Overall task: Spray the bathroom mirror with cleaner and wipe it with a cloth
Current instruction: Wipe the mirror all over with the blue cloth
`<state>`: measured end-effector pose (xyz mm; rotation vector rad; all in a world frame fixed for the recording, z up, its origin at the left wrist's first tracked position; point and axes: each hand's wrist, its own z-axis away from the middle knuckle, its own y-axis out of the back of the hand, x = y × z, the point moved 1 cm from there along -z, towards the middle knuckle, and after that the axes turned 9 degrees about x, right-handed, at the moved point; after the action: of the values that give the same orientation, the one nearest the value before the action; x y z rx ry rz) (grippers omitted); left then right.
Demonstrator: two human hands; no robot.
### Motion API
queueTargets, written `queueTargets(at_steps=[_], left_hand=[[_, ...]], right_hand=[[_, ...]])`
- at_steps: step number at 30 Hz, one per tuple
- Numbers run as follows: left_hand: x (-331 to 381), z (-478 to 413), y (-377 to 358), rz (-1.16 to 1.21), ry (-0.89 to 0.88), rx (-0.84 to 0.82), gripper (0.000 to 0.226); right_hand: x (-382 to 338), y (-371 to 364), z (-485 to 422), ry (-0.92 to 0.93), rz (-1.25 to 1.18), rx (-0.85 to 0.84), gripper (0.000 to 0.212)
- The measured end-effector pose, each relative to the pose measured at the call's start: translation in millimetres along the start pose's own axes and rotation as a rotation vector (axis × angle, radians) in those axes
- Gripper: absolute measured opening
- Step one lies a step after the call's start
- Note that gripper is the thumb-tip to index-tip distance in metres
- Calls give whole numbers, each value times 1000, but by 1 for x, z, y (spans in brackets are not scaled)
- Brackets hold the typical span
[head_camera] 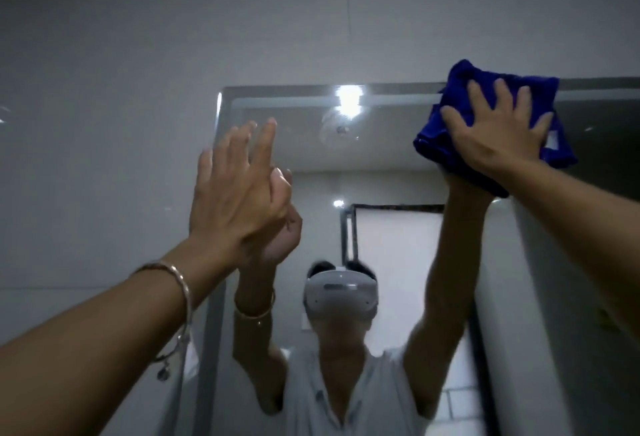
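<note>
The bathroom mirror (377, 144) hangs on the wall ahead, its top edge and left edge in view. My right hand (498, 130) presses a folded blue cloth (446, 144) flat against the glass near the mirror's top edge, fingers spread over it. My left hand (235, 189) is raised near the mirror's left edge, fingers apart, holding nothing; it seems to rest on or hover just off the glass. A bracelet sits on the left wrist. No spray bottle is in view.
Grey tiled wall (104, 123) surrounds the mirror to the left and above. The glass reflects a person with a white headset, a ceiling light and a doorway behind.
</note>
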<state>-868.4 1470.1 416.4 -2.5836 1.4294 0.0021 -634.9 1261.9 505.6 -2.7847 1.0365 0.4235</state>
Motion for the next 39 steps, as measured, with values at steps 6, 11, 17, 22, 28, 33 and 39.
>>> queueTargets(at_steps=[6,11,17,22,28,33,39], left_hand=[[-28,36,9,104,76,8,64],[-43,75,10,138,142,-25,60],[-35,57,10,131,70,-16,61],[23,41,0,191,-22,-6,62],[97,26,-8,190,12,-34,67],[182,46,-16,180,-34,-41,63],[213,50,-23,90,-6,-75,61]], right_hand=[[-107,-11,75,345,-58,16,65],[-193,-23,202,870,-78,-95,70],[-195,-22,159,943,-44,-92,68],[-81,-7,10,275,-29,-39,65],[63,15,-1,75,10,-48,66],[66,13,10,189,-33,-46,65],[78,12,12,315,-51,-21,64]])
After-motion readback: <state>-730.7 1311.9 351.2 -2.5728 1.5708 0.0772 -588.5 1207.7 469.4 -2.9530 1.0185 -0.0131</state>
